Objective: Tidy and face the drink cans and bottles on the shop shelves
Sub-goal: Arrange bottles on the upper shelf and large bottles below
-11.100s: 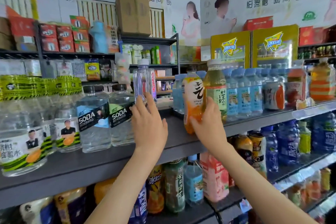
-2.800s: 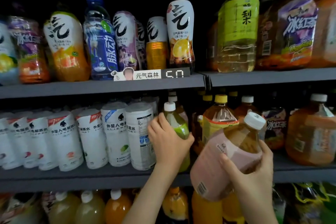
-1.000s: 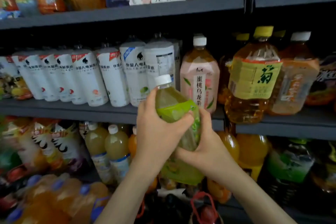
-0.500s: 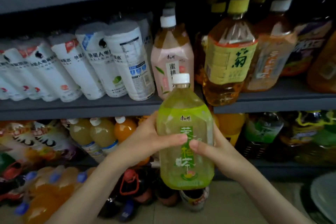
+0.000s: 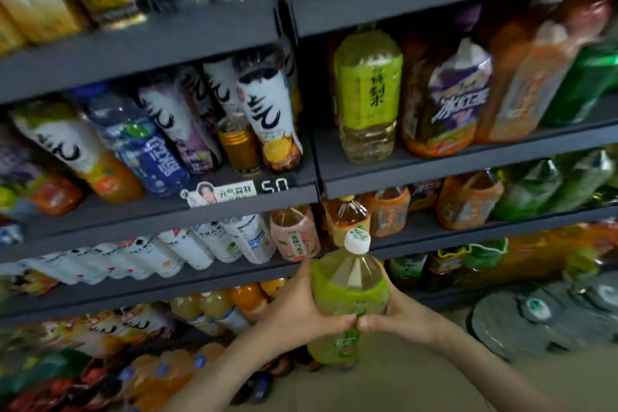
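Observation:
I hold a large green-labelled tea bottle (image 5: 347, 298) with a white cap upright in front of the shelves, clear of them. My left hand (image 5: 297, 308) grips its left side and my right hand (image 5: 398, 314) grips its right side, with fingertips nearly meeting on the label. Behind it, on a lower shelf, stand a pink-labelled tea bottle (image 5: 294, 237) and a yellow-labelled tea bottle (image 5: 347, 217). One shelf up stands another large green-labelled bottle (image 5: 368, 94).
Grey metal shelves (image 5: 468, 160) are packed with drinks: white sleeved bottles (image 5: 271, 114), a gold can (image 5: 239, 144), a blue bottle (image 5: 147, 150), white bottles (image 5: 207, 244) lower left. A price tag (image 5: 240, 191) reads 50. Dark round lids (image 5: 535, 314) lie on the floor at right.
The view has swung upward and back, showing higher shelves. The green bottle stays gripped in both hands, now seen more from above and lower in the view.

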Motion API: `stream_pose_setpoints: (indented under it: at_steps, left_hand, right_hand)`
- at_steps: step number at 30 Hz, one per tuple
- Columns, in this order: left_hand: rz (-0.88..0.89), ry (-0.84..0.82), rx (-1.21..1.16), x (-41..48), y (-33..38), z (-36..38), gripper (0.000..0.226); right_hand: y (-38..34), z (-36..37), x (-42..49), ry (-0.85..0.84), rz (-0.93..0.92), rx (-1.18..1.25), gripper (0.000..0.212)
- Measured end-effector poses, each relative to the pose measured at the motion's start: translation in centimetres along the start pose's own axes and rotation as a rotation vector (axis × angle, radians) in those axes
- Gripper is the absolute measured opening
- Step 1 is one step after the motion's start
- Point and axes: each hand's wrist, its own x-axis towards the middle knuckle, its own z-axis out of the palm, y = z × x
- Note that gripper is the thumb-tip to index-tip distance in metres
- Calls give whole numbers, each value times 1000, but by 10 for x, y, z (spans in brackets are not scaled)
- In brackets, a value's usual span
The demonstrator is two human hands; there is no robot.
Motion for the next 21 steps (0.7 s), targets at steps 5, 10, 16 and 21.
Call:
stream_pose_setpoints:
  at_steps: [5,10,16,21]
  left_hand:
    - [-35,169,122,-16,88,-19,78]
    - [21,160,167,-37,173,-18,76]
    - [126,111,168,-49,266,-3,77]
    - [196,-33,49,-40,328,35,81]
  right_hand:
    - [-68,16,-54,378,-87,59,78]
    - [-136,39,-103,630,-82,111,119]
    - [-180,13,-175,849,-157,41,99]
    - [-195,-53,-239,864,-183,0,87]
